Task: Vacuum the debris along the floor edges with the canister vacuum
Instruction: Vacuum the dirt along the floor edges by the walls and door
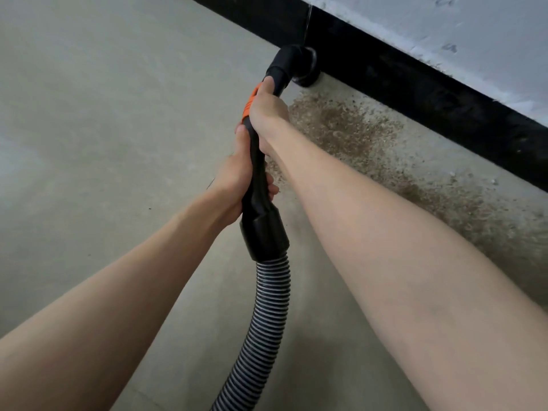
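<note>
Both hands, the right hand (pixel 268 114) farther and the left hand (pixel 237 185) nearer, are gripping the rigid, light-looking vacuum wand (pixel 258 173), steering its round brush nozzle (pixel 305 68) against the baseboard (pixel 415 90) while the flexible ribbed hose (pixel 267 315) is trailing near.

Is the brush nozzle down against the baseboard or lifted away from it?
Against it: the round brush nozzle sits at the foot of the black baseboard, with the debris lying beside it.

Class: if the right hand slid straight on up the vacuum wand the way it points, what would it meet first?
The right hand would probably first meet the black round nozzle, which sits against the black baseboard.
</note>
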